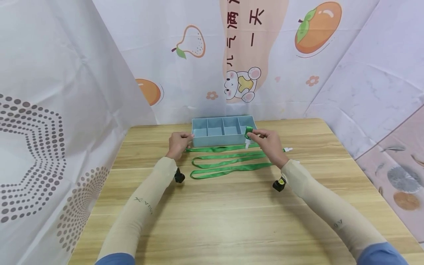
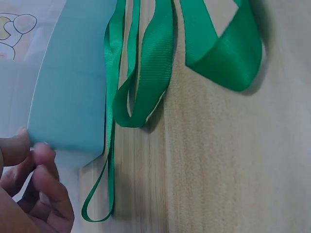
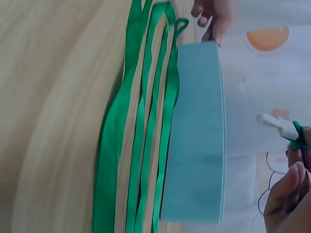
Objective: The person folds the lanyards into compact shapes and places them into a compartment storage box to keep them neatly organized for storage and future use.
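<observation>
My right hand pinches the rolled end of the green ribbon at the near right corner of the blue divided tray; my left hand curls its fingers on the tray's near left corner. The ribbon's loops trail over the wooden table, so they may snag or tangle, I reckon.

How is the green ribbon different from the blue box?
The green ribbon is long, thin and floppy, lying in loops; the blue box is stiff, rectangular and split into compartments. The right hand pinches the ribbon's rolled end above the box's right end; the left hand grips the box's left corner. Both touch the wooden table.
</observation>
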Tool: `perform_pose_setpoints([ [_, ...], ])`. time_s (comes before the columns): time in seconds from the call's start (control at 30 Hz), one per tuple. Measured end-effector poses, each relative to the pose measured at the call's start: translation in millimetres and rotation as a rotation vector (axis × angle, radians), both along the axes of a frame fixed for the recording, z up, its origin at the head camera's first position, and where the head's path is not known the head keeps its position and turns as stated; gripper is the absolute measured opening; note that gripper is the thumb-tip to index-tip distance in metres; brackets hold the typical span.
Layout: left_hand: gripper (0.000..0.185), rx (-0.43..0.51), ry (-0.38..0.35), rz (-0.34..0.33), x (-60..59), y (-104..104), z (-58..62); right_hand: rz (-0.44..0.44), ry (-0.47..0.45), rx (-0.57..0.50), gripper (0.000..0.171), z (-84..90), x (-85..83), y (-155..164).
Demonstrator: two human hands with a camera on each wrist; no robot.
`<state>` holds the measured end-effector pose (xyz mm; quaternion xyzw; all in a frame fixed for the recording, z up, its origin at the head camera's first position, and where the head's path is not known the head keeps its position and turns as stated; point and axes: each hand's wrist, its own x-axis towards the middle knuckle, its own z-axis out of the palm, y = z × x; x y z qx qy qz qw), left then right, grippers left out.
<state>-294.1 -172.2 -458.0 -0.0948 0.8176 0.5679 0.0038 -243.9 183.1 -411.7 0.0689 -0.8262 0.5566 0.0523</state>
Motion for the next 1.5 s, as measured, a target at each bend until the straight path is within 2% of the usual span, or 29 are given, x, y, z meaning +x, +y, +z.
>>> perform_pose_setpoints([
  [0.23, 0.025, 0.050, 0.028, -0.004, 0.5, -1, -3.3, -0.019, -0.011, 0.029, 0.048, -4.7, -18.9, 4],
  [0.43, 0.025, 0.064, 0.012, 0.012, 0.8, -4, -4.2, -0.033, -0.048, 0.042, 0.052, -9.8, -34.6, 2],
  [0.73, 0.028, 0.057, 0.008, 0.002, 0.9, -6, -1.1, -0.067, 0.046, 0.061, 0.036, -13.9, -58.2, 2],
  [1.07, 0.026, 0.048, 0.012, 0.005, -0.6, -6, -3.1, -0.081, 0.037, 0.096, 0.037, -18.1, -77.4, 0],
  [1.3, 0.029, 0.051, 0.012, -0.005, -0.7, -4, -0.9, -0.102, 0.050, 0.223, 0.030, -19.2, -90.0, -1],
  [1.5, 0.027, 0.065, 0.018, -0.015, -1.6, -3, -1.6, -0.126, 0.010, 0.304, 0.028, -20.0, -97.7, -3],
])
